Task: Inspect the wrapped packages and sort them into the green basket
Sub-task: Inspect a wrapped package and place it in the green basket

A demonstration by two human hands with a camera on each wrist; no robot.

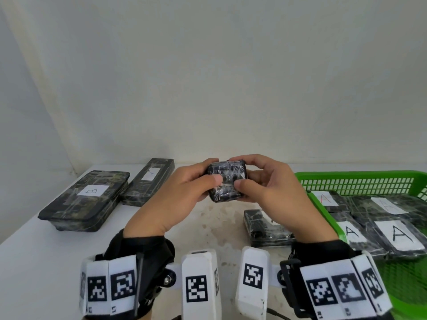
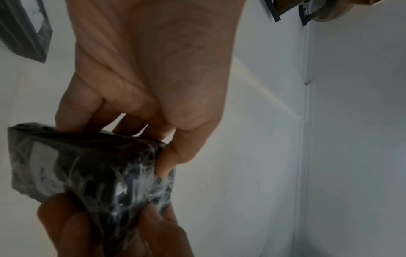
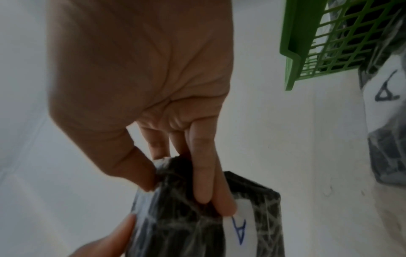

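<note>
Holding a small black package [image 1: 226,181] wrapped in clear film, the left hand [image 1: 175,199] and the right hand [image 1: 275,195] meet above the middle of the white worktop [image 1: 34,255], with the package lifted clear of the surface. Each thumb presses on the face turned toward the head camera, while the fingers of both hands curl round the far side and the edges. From the right wrist view, the right hand's fingers [image 3: 202,173] lie across the underside of the package [image 3: 206,222], where a white label bears a blue letter A. The left wrist view shows the left hand [image 2: 140,69] pinching the package [image 2: 87,165] at its upper edge, with the other hand's fingers under it. On the right side of the worktop stands the green basket [image 1: 355,179], its mesh wall toward the hands, and inside it lie several wrapped packages [image 1: 390,234] with white labels marked A. Just beside the basket's left wall, under the right wrist, another wrapped package [image 1: 261,225] lies flat on the worktop. Well to the left lie two more: a large flat package [image 1: 85,199] labelled B and, just behind it, a long narrow package [image 1: 150,181] labelled A. Both wrists wear black straps carrying white blocks printed with square black markers [image 1: 196,288].
</note>
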